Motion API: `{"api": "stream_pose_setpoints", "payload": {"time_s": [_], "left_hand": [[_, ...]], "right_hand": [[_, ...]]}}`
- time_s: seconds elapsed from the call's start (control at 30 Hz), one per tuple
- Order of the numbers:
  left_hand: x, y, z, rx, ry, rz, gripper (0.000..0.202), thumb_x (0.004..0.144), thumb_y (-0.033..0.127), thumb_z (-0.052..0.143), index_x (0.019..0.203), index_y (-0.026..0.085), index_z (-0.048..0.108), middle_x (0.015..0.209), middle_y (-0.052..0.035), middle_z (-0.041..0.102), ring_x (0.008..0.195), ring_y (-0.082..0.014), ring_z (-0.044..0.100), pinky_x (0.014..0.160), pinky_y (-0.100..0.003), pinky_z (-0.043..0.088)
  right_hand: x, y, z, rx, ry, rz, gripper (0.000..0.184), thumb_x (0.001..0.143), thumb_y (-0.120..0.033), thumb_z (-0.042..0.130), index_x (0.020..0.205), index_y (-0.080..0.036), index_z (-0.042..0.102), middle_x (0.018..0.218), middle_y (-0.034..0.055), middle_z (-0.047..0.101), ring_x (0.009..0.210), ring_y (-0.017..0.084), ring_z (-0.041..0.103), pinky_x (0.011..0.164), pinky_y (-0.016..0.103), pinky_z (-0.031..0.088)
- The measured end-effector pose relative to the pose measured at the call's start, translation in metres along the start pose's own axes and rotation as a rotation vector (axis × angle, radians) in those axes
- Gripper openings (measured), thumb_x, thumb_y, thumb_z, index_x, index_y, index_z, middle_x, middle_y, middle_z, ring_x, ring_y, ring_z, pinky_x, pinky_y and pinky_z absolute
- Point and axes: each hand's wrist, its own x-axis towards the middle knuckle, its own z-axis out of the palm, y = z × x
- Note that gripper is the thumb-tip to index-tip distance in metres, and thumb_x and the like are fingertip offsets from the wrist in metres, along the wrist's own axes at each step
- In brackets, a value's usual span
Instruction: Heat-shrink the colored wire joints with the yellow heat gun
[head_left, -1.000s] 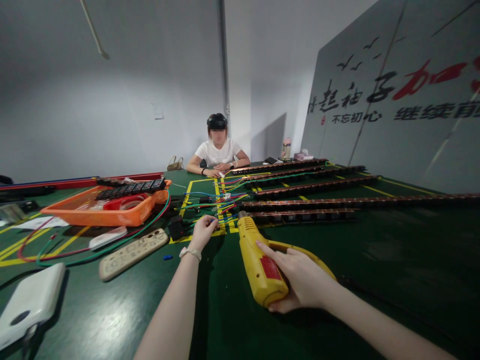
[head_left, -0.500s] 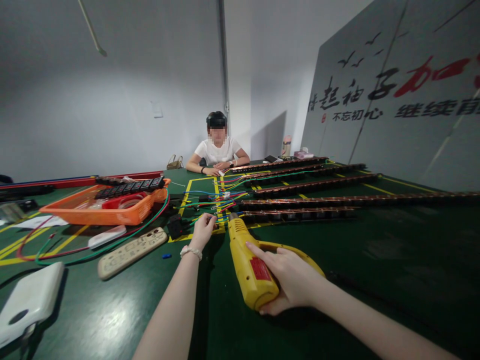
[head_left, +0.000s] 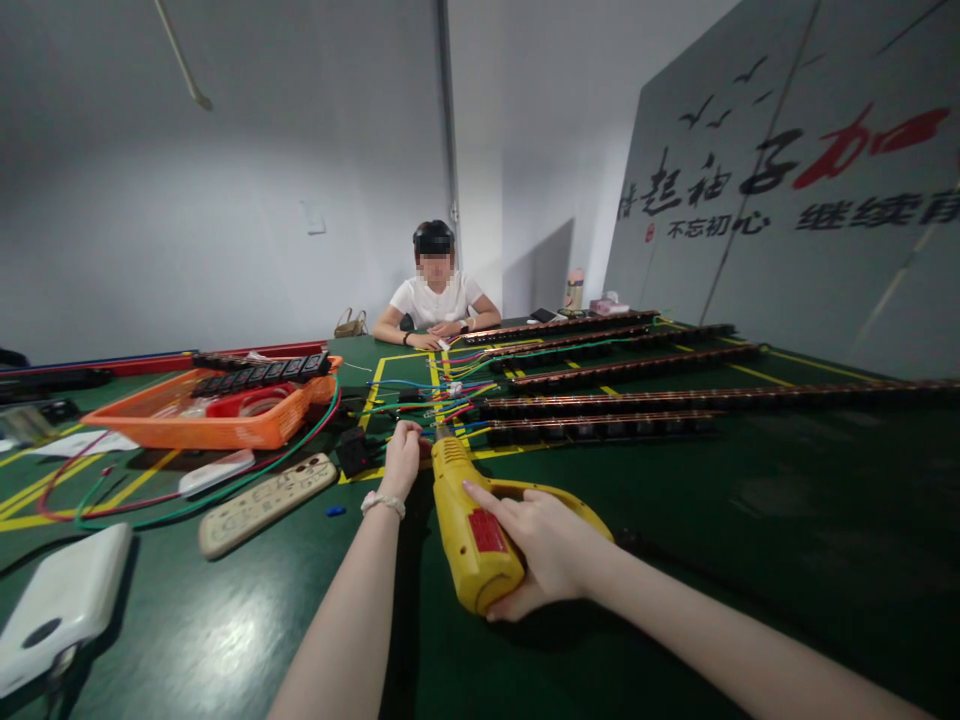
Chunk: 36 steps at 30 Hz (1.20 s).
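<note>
the right hand (head_left: pixel 551 545) is wrapped around the handle of a yellow heat gun (head_left: pixel 469 520), fingers closed on it with the forefinger laid along the red label on its side. the heat gun lies low over the green tabletop (head_left: pixel 750 520), its nozzle pointing away from the person toward a tangle of coloured wires (head_left: pixel 439 400). the left hand (head_left: pixel 401 462) sits just left of the heat gun's nozzle, fingers curled shut at the near end of the wires; whether it actually pinches a wire is hidden by the hand itself. beyond and right of the heat gun run long dark socket strips (head_left: pixel 622 400). left of the heat gun lie a beige power strip (head_left: pixel 266 503) and, farther back, an orange basket (head_left: pixel 202 408). far beyond the heat gun, another person (head_left: pixel 437 300) sits at the tabletop's far edge.
</note>
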Motion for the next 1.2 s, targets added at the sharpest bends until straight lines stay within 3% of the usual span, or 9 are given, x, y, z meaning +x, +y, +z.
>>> {"api": "stream_pose_setpoints", "payload": {"time_s": [0.17, 0.6, 0.9, 1.2], "left_hand": [[0.0, 0.002, -0.003, 0.139, 0.066, 0.075, 0.01, 0.072, 0.024, 0.046, 0.073, 0.022, 0.055, 0.069, -0.0017, 0.061, 0.069, -0.0189, 0.056, 0.065, -0.029, 0.042], [0.004, -0.002, -0.007, 0.077, 0.038, 0.036, 0.015, 0.067, 0.033, 0.052, 0.068, 0.02, 0.059, 0.073, -0.0037, 0.062, 0.077, -0.0204, 0.055, 0.072, -0.03, 0.041], [0.006, -0.008, -0.001, -0.133, -0.071, -0.06, 0.033, 0.063, 0.05, 0.057, 0.072, 0.019, 0.053, 0.051, 0.0023, 0.055, 0.049, -0.0142, 0.054, 0.054, -0.027, 0.043], [0.004, -0.002, -0.013, -0.206, -0.157, -0.083, 0.026, 0.063, 0.043, 0.063, 0.065, 0.018, 0.054, 0.04, 0.0069, 0.04, 0.043, -0.0114, 0.047, 0.049, -0.024, 0.039]], "right_hand": [[0.007, -0.003, 0.006, 0.025, 0.026, -0.057, 0.121, 0.058, -0.072, 0.065, 0.149, -0.013, 0.012, 0.107, 0.0149, 0.065, 0.088, 0.03, 0.062, 0.082, 0.038, 0.038], [0.01, -0.007, 0.008, 0.001, 0.035, -0.052, 0.122, 0.058, -0.072, 0.063, 0.149, -0.012, 0.008, 0.101, 0.0142, 0.066, 0.081, 0.03, 0.061, 0.079, 0.042, 0.039], [-0.011, 0.007, -0.001, 0.002, 0.02, 0.004, 0.12, 0.058, -0.07, 0.066, 0.149, -0.014, 0.013, 0.106, 0.0141, 0.065, 0.08, 0.029, 0.061, 0.079, 0.04, 0.04], [-0.036, 0.013, -0.005, 0.0, 0.001, 0.068, 0.121, 0.055, -0.067, 0.069, 0.149, -0.014, 0.015, 0.106, 0.0126, 0.063, 0.078, 0.027, 0.057, 0.079, 0.04, 0.04]]}}
